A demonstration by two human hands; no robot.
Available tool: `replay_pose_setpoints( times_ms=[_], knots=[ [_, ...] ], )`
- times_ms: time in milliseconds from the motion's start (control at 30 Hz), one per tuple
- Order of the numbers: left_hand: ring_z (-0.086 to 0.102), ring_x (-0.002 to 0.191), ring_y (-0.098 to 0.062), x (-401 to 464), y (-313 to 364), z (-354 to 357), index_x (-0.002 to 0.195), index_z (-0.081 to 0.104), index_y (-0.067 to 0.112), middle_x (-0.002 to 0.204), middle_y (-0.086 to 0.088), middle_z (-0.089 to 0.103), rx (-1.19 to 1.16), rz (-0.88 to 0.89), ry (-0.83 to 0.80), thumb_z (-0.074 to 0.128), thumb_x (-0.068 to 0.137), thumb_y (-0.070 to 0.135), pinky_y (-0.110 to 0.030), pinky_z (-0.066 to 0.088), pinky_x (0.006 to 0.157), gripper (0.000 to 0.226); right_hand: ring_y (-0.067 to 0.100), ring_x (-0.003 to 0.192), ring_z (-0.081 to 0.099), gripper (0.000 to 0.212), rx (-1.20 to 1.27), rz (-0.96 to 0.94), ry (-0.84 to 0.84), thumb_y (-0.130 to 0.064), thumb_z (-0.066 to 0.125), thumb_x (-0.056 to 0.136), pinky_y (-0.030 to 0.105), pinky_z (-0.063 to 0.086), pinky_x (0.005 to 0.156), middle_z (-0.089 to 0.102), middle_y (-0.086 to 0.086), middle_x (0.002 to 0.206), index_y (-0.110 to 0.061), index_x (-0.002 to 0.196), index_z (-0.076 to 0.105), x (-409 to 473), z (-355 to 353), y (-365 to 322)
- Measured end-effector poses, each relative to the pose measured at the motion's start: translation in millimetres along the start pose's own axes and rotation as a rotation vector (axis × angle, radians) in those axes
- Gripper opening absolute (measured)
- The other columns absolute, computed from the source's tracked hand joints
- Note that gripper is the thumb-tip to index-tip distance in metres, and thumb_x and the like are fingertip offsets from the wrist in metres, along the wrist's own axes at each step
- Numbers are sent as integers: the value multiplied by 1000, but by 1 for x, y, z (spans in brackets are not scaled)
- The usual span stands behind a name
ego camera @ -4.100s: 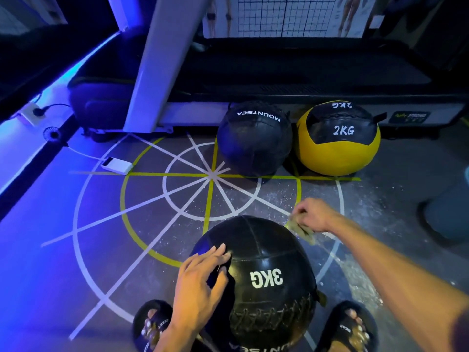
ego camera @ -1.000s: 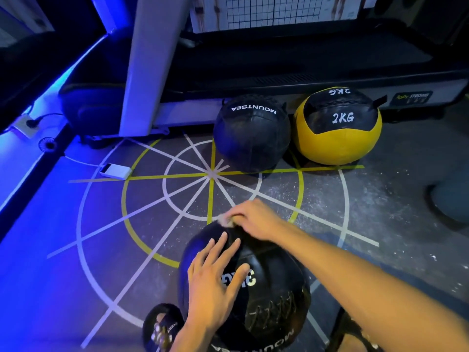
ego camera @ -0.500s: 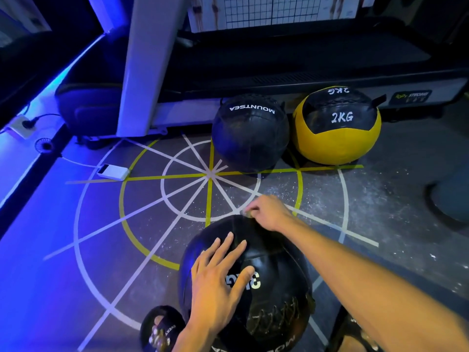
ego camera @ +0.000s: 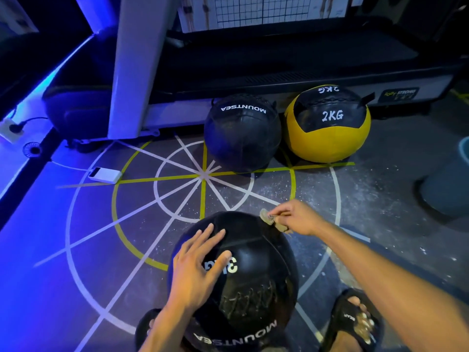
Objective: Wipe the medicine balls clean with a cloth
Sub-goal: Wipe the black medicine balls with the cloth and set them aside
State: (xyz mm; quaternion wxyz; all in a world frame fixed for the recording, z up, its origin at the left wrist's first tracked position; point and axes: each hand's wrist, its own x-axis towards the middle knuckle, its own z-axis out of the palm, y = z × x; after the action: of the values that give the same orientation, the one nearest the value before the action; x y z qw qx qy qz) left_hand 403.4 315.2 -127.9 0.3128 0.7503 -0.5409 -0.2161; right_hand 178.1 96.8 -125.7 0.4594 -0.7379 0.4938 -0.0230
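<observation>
A person's right hand [ego camera: 295, 217] pinched a small crumpled cloth [ego camera: 269, 218] against the upper edge of the black 3KG ball [ego camera: 243, 275], at about one o'clock on it, while the left hand [ego camera: 200, 265] lay flat on its top, fingers [ego camera: 205, 235] spread to steady it. The ball sat on the gym floor [ego camera: 76, 250] between two sandalled feet. The wiping of this first ball appeared to be under way; the next stroke would likely call for turning it to reach the far and under sides. A second black ball [ego camera: 242, 133] and a yellow 2KG ball [ego camera: 327, 130] waited at twelve o'clock, side by side against a treadmill base [ego camera: 279, 82]. Open floor lay between them and toward nine o'clock; a power bank [ego camera: 104, 175] rested at ten o'clock, a bluish drum [ego camera: 449, 184] at three.
</observation>
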Motion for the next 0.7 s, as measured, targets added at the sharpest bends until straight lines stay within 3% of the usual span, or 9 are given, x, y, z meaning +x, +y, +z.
replay_pose_setpoints(
  times_ms=[100,133,267,367,500,600,700],
  knots=[
    [15,147,14,6,-4,-6,138,46,66,153,42,31,-8,-1,-37,49,86,82,-32,21,118,55,-4,69,64,25,107,-70,15,-9,65,97,19,51,70,73,-9,91,-30,106,75,-17,0,-1],
    [16,148,13,6,-4,-6,138,46,66,153,42,30,-7,2,-42,49,86,82,-31,19,117,55,-5,70,62,24,135,-107,37,-10,66,97,19,48,69,70,-11,93,-31,104,75,-20,5,-8],
    [20,149,8,9,-8,-7,138,48,65,154,39,34,-32,-6,-39,51,85,82,-34,23,119,55,4,101,62,22,91,-254,115,-19,69,93,27,49,92,65,-13,108,-41,94,73,-31,35,-19],
    [22,149,6,11,-14,-12,137,51,62,151,42,35,-80,-24,-39,52,83,82,-33,25,118,58,3,106,64,21,177,-260,7,-13,69,93,25,50,94,65,-16,115,-33,97,75,-60,38,-6],
    [26,149,1,20,-15,-16,137,51,62,149,45,34,-109,-39,-73,52,81,84,-38,25,121,60,6,91,69,17,152,-110,-197,-14,72,93,30,57,84,73,-15,104,-29,98,76,-78,7,16],
    [26,149,-1,22,-11,-13,138,50,63,150,43,32,-96,-23,-94,50,81,85,-41,25,122,61,18,80,70,14,207,-91,-69,-15,68,96,30,59,71,75,0,99,-27,97,75,-63,7,4],
    [26,149,-2,24,-8,-11,135,50,64,151,41,32,-76,-19,-98,48,81,85,-41,24,122,58,15,92,67,15,157,-157,138,-18,63,99,37,57,87,71,-2,107,-28,105,73,-37,30,-15]
  ],
)
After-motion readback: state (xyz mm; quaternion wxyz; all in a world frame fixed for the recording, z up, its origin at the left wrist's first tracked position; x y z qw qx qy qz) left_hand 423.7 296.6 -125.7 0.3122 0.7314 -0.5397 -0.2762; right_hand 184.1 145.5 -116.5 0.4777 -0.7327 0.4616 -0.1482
